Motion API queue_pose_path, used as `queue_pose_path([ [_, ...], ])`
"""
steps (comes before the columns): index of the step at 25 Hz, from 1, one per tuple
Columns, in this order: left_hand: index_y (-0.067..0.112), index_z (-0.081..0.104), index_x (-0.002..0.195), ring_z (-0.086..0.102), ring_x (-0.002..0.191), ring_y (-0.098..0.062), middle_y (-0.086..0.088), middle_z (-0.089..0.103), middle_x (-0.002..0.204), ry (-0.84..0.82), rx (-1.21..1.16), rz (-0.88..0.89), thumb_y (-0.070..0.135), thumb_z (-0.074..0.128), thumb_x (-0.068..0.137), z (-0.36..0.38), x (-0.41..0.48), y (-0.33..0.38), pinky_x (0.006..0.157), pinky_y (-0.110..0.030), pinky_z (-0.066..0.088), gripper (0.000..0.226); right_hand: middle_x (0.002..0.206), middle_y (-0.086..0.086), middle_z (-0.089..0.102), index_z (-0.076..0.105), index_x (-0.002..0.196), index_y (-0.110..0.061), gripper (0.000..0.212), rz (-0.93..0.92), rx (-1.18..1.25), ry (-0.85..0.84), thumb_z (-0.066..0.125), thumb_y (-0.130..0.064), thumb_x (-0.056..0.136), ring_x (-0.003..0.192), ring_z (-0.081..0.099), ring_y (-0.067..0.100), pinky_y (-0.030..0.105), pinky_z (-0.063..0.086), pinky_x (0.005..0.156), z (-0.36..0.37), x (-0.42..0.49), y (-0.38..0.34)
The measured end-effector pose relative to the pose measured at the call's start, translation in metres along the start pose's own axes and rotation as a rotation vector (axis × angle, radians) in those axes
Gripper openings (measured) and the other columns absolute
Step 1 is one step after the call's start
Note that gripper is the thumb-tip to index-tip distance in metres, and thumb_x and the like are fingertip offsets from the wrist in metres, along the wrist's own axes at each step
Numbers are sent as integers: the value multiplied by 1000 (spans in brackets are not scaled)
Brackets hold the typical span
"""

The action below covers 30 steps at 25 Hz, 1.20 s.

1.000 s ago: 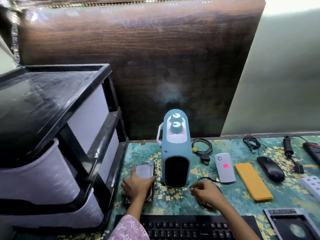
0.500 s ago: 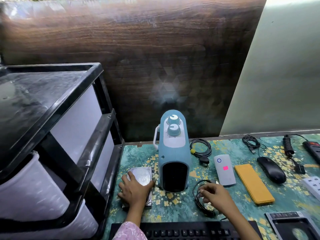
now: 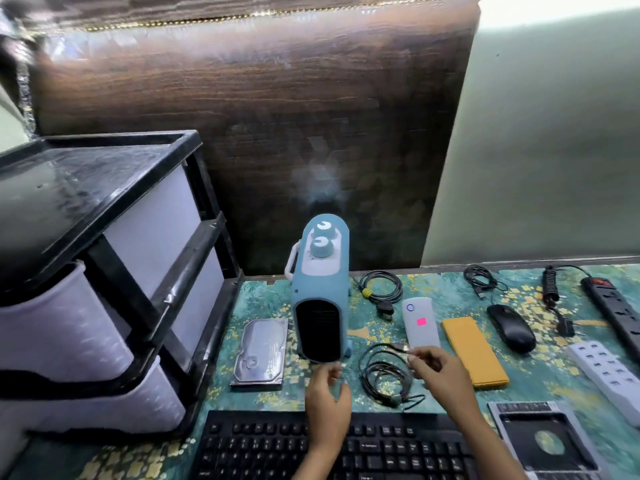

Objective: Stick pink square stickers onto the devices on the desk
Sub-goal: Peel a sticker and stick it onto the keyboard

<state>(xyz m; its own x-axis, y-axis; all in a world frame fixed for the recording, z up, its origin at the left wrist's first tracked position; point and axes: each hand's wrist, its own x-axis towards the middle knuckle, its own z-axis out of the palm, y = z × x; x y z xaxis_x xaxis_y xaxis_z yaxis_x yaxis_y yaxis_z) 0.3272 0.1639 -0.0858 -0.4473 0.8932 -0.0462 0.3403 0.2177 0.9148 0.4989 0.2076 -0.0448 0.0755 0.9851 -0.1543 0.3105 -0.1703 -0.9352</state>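
A black-framed drawer unit (image 3: 114, 271) with frosted white drawers stands at the left, its contents impossible to make out. One pink square sticker (image 3: 421, 321) sits on the white power bank (image 3: 419, 323), right of the upright blue heater (image 3: 320, 299) on the teal patterned desk (image 3: 446, 299). The motion-blurred left hand (image 3: 327, 396) hovers above the black keyboard (image 3: 277, 445), fingers loosely curled, nothing seen in them. The right hand (image 3: 440, 372) bunches its fingertips beside the coiled black cable (image 3: 382, 375); what they pinch, if anything, I cannot tell. A silver hard drive (image 3: 260, 355) lies left of the heater. The grey drive caddy (image 3: 547, 441) is cut off at the frame's bottom edge.
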Motion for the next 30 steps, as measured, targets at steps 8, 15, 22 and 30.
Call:
queue_pose_path([
  [8,29,50,91,55,94,-13,8,57,93,-198,-13,116,5,57,83,113,-44,90,69,-13,39,25,78,13,71,67,83,-11,5,46,45,179,62,-9,83,76,67,25,36,53,67,-145,1,36],
  [15,24,47,99,47,96,-12,4,50,98,-319,4,250,4,54,86,213,-84,145,82,-21,32,25,77,9,67,64,83,-15,6,105,22,453,65,-9,82,73,64,23,41,52,73,-277,-4,90],
  [22,24,49,100,50,100,-15,4,51,101,-481,14,253,6,54,87,301,-106,164,84,-26,37,23,102,20,68,65,100,-1,22,211,-283,611,65,-6,79,95,62,33,38,47,79,-376,5,173],
  [30,21,54,100,53,96,-8,5,57,101,-563,55,346,5,55,85,332,-93,178,83,-22,39,23,110,22,57,58,110,-10,59,551,-498,544,84,-18,58,99,55,37,39,44,79,-406,21,220],
])
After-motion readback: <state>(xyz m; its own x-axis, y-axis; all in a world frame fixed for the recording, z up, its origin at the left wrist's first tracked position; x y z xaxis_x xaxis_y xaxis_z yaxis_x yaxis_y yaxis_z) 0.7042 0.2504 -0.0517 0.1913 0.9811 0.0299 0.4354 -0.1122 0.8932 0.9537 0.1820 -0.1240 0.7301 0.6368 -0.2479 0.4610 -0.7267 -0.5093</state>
